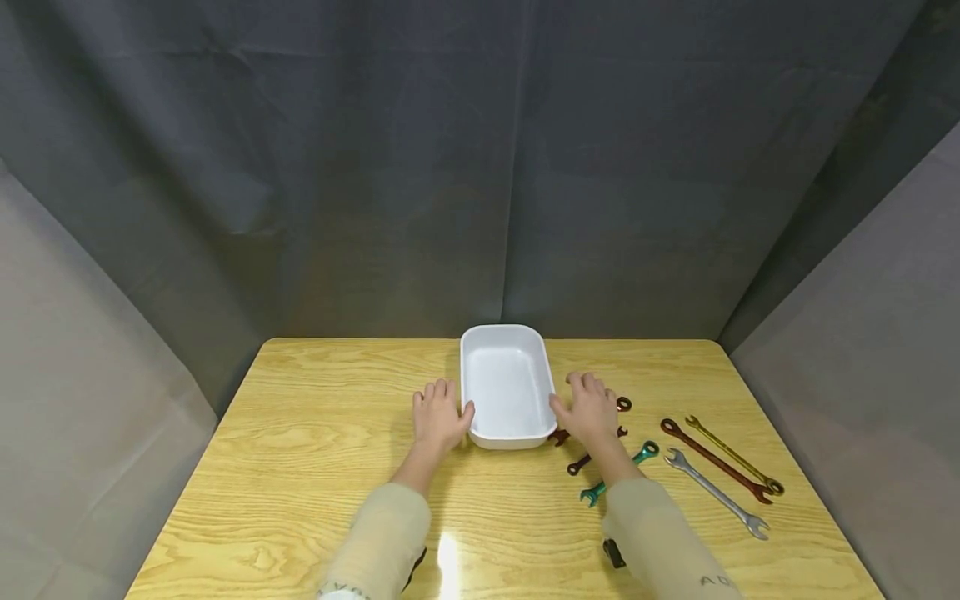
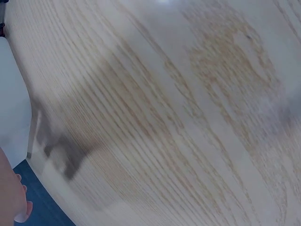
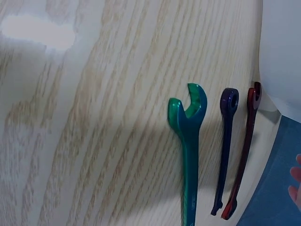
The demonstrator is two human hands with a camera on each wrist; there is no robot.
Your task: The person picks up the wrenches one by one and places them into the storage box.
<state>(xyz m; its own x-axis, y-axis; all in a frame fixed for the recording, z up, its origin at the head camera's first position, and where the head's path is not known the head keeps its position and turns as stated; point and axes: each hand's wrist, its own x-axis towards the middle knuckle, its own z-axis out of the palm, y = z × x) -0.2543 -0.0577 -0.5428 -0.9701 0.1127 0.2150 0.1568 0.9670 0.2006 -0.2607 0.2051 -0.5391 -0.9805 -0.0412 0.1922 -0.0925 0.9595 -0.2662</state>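
Observation:
A white rectangular tray [image 1: 500, 440] with rounded corners sits near the table's far edge; nothing lies inside it. At its left side is my left hand [image 1: 437, 421], fingers pointing forward outside the wall and thumb at the rim. My right hand [image 1: 591, 410] is at the right side, its thumb by the rim and its fingers loosely bent, apart from the wall. Beneath and beside that hand lie a green wrench [image 3: 190, 155], a dark purple wrench [image 3: 226, 141] and a red wrench [image 3: 244, 150], partly hidden in the head view. The wrist views show only parts of the hands.
Farther right on the wooden table [image 1: 300, 467] lie a silver wrench [image 1: 716, 493], a dark red wrench [image 1: 712, 457] and a gold wrench [image 1: 731, 452], all slanted. Dark curtain [image 1: 375, 167] hangs behind the table, with paler cloth at both sides.

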